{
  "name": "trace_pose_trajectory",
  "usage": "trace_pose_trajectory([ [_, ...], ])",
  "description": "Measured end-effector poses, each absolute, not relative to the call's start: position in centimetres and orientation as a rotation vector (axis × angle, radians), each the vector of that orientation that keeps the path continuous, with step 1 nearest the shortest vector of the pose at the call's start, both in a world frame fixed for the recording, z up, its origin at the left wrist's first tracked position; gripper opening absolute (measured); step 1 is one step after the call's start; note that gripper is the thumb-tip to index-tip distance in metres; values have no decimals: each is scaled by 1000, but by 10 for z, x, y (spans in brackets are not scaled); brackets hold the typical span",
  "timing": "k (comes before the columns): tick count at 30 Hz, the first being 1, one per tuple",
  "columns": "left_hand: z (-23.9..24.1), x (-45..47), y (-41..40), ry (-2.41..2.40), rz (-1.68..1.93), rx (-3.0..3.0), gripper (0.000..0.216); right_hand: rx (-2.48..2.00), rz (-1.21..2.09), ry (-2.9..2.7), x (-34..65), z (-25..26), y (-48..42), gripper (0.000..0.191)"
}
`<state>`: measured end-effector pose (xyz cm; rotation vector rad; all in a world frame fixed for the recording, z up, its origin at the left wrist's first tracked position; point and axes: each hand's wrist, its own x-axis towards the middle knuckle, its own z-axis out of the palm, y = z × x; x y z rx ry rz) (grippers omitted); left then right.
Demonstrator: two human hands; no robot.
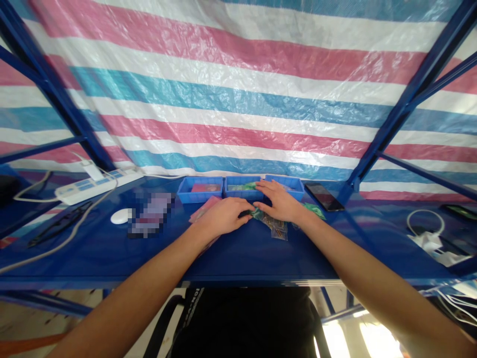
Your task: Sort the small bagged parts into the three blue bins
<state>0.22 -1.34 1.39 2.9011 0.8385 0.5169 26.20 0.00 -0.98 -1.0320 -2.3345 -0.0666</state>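
My left hand (231, 214) rests low over the blue table (238, 263), fingers curved and the thumb apart, with a gap between them. Its fingertips meet the edge of a small green packet (256, 213). Beside it, my right hand (278, 201) spreads its fingers over the same pile, reaching across the front of the middle blue bin (243, 195). Clear plastic packets (278, 229) with small contents I cannot make out lie under my right palm. Pink packets (204, 208) are partly covered by my left hand. More green packets (314, 211) show beyond my right wrist.
A left blue bin (182, 195) holds pink pieces; a right blue bin (296, 191) stands behind my hand. A black phone (324, 197) lies rightward. Leftward are a white round object (121, 216), a power strip (100, 185) and a cable. Blue frame posts (395, 114) flank a striped sheet.
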Motion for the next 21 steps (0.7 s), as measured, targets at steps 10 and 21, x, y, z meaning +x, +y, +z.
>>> trace_pose_trajectory([
  [10,13,3,-16,782,550,2924,35,-971,-2,-2281,267,-11,1,48],
  [21,18,2,-18,922,444,2937,44,-948,33,-2084,262,1,-12,37],
])
